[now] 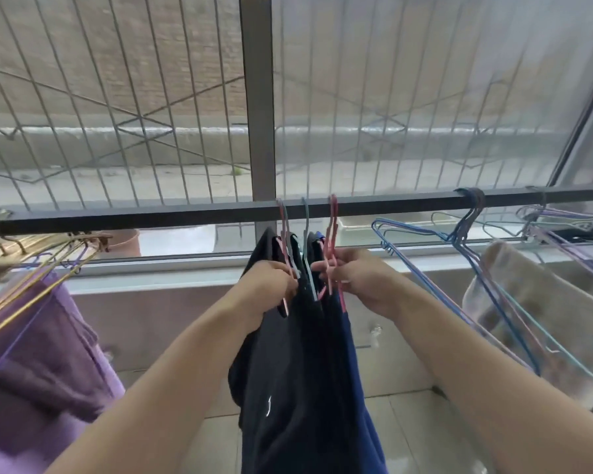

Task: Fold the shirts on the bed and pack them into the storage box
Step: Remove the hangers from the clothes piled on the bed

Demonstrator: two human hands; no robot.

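Several dark shirts hang bunched on thin wire hangers from a dark rail (391,201) in front of a barred window. A black shirt (281,388) with a small white mark is on the left, and a navy blue shirt (351,388) is on the right. My left hand (271,289) grips the black shirt and a pink hanger at its neck. My right hand (363,282) pinches the pink hanger (332,220) that carries the navy shirt. No bed or storage box is in view.
A purple garment (38,371) hangs at the left beside gold and purple hangers (42,265). Empty blue and lilac hangers (466,241) and a beige towel (541,319) hang at the right. Pale floor tiles (425,436) lie below, and a low wall runs under the window.
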